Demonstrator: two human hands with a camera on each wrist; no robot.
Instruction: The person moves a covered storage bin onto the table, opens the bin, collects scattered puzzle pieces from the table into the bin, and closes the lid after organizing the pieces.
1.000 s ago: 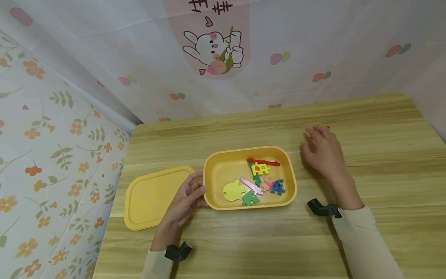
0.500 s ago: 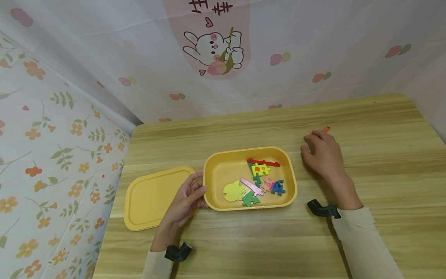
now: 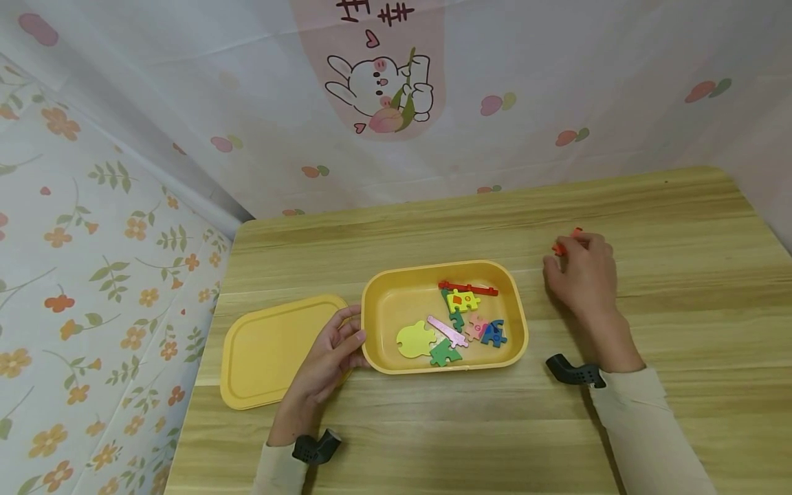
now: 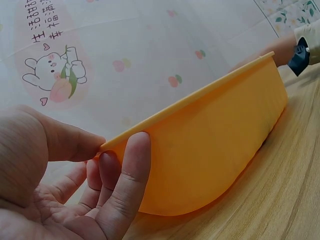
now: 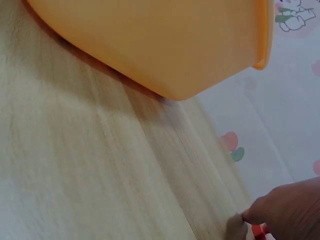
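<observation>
My left hand point(image 3: 331, 354) pinches the left end of a yellow plastic box point(image 3: 396, 272), thumb at the rim and fingers against the outer wall, as the left wrist view point(image 4: 200, 145) shows too. Inside lie jigsaw pieces: yellow point(image 3: 414, 339), green point(image 3: 444, 353), blue point(image 3: 493, 333), pink point(image 3: 475, 326) and a long red one point(image 3: 468, 288). To the box's right, my right hand point(image 3: 584, 278) rests its fingers on an orange-red jigsaw piece point(image 3: 559, 248) on the table, thumb apart from the fingers. That hand partly hides the piece.
A flat yellow lid point(image 3: 272, 354) lies on the table left of the box, partly under the left hand and forearm. The wooden table point(image 3: 482, 433) meets a printed cloth backdrop point(image 3: 247, 172) along its far edge. Black camera mounts point(image 3: 575, 373) sit on both wrists.
The right hand first shifted over the orange-red piece, then back slightly right, and the piece has turned and slid a little toward me. The left hand and box have stayed in place.
</observation>
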